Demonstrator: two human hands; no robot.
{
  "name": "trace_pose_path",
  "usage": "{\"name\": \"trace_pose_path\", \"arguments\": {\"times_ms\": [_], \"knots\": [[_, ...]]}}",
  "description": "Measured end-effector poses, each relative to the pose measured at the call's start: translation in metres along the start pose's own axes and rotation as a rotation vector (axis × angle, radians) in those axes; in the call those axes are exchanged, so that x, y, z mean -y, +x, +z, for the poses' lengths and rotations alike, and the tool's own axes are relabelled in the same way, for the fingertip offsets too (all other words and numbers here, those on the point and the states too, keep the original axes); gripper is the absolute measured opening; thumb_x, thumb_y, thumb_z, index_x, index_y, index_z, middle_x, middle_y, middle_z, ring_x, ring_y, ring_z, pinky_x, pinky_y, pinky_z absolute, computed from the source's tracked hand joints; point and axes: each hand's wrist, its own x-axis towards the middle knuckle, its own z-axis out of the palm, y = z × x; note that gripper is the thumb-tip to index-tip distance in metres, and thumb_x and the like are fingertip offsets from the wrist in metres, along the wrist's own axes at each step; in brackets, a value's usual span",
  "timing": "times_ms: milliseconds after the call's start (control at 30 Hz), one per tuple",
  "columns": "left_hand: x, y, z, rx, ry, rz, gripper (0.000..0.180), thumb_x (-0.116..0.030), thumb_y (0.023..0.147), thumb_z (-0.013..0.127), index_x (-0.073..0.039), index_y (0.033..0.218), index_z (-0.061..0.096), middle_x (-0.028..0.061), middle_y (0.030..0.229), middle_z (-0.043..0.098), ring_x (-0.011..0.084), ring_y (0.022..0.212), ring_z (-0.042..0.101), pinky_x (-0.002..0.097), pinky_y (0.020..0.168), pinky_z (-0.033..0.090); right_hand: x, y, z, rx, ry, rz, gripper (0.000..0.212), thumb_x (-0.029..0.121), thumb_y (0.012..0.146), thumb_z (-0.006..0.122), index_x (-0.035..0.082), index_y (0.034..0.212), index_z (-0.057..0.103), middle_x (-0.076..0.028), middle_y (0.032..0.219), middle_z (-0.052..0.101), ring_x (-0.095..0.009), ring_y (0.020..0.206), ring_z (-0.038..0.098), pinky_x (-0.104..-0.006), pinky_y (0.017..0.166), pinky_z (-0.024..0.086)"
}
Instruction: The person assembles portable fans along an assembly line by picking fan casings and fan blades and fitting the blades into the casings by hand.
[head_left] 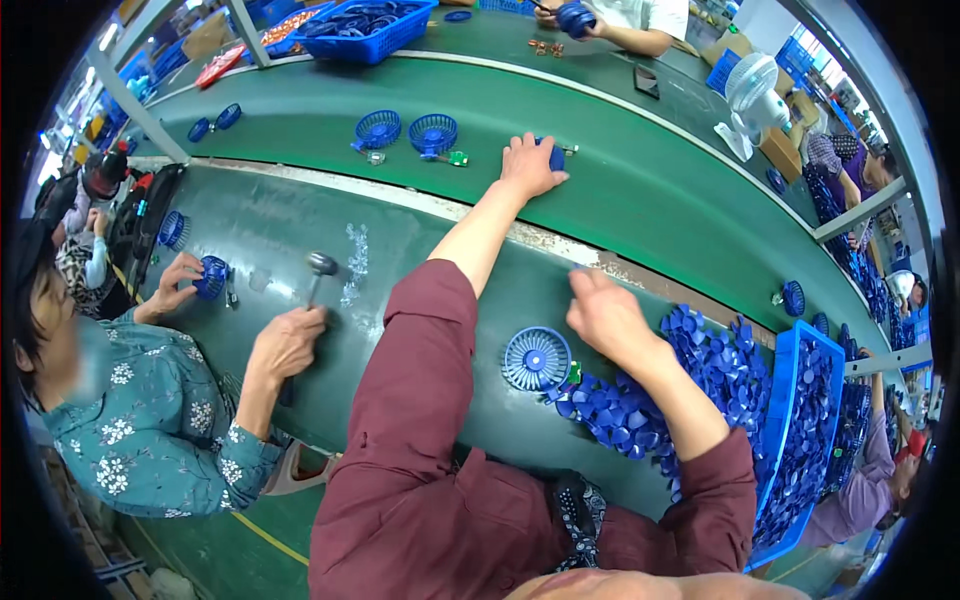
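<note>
My left hand reaches far out onto the green conveyor belt and is closed over a small blue plastic part. My right hand hovers with curled fingers over the near green table, at the edge of a heap of small blue plastic pieces; what it holds is hidden. A round blue fan grille lies flat just left of the heap, below my right hand.
Two blue grilles ride the belt. A person at my left grips a hammer and a blue part. A blue crate of parts stands at right, another crate and a white fan beyond.
</note>
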Motion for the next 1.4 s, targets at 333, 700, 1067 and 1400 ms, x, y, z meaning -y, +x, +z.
{"name": "trace_pose_path", "arguments": {"times_ms": [333, 700, 1067, 1400], "knots": [[-0.025, -0.096, -0.072, 0.304, -2.033, -0.470, 0.056, -0.044, 0.089, 0.065, -0.002, 0.123, 0.052, 0.0170, 0.114, 0.063, 0.0313, 0.104, 0.062, 0.0549, 0.092, 0.049, 0.076, -0.133, 0.005, 0.479, 0.937, 0.274, 0.037, 0.013, 0.091, 0.055, 0.003, 0.126, 0.049, -0.016, 0.085, 0.067, -0.019, 0.065, 0.067, -0.0349, 0.062, 0.053], [-0.033, -0.230, -0.087, 0.221, -1.978, -0.628, 0.041, -0.011, 0.093, 0.056, 0.012, 0.126, 0.045, 0.0271, 0.120, 0.057, 0.0386, 0.109, 0.059, 0.0457, 0.093, 0.052, 0.045, -0.152, 0.042, -0.110, 0.319, 0.065, 0.026, 0.019, 0.085, 0.065, 0.005, 0.104, 0.057, -0.015, 0.096, 0.056, -0.036, 0.081, 0.059, -0.0443, 0.067, 0.049], [-0.024, -0.276, -0.073, 0.124, -2.025, -0.500, 0.028, -0.015, 0.093, 0.058, 0.001, 0.116, 0.055, 0.0215, 0.118, 0.060, 0.0377, 0.106, 0.062, 0.0466, 0.090, 0.054, 0.082, -0.159, 0.024, 0.063, 0.058, 0.043, 0.023, 0.007, 0.074, 0.061, 0.002, 0.097, 0.060, -0.016, 0.088, 0.052, -0.031, 0.084, 0.059, -0.0398, 0.059, 0.054], [-0.046, -0.286, -0.088, 0.219, -1.765, -0.449, 0.032, -0.015, 0.092, 0.060, 0.004, 0.117, 0.053, 0.0186, 0.110, 0.065, 0.0290, 0.094, 0.068, 0.0388, 0.075, 0.060, 0.073, -0.147, 0.019, 0.140, 0.340, 0.045, 0.033, 0.022, 0.079, 0.071, 0.005, 0.104, 0.060, -0.014, 0.087, 0.058, -0.034, 0.077, 0.061, -0.0436, 0.064, 0.050]]}}
